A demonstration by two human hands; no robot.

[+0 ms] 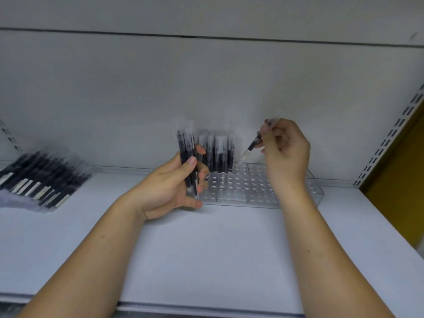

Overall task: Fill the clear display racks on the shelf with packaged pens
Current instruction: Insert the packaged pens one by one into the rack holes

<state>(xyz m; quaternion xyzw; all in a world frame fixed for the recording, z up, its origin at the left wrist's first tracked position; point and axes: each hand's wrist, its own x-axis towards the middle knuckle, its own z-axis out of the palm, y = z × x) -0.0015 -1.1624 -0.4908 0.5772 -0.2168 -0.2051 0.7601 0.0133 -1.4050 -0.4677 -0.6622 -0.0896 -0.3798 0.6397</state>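
A clear display rack (254, 187) with rows of round holes stands at the back of the white shelf (206, 253). Several packaged black pens (218, 154) stand upright in its back left holes. My left hand (174, 187) grips a small bundle of packaged pens (188, 161) upright, just left of the rack. My right hand (284, 152) pinches a single packaged pen (251, 146) near its top. That pen is tilted, its lower tip just above a rack hole beside the standing pens.
A heap of packaged pens (39, 180) lies on the shelf at the far left. The grey back panel (206, 88) rises behind the rack. A slotted upright (390, 138) and a yellow panel (399, 175) border the right side.
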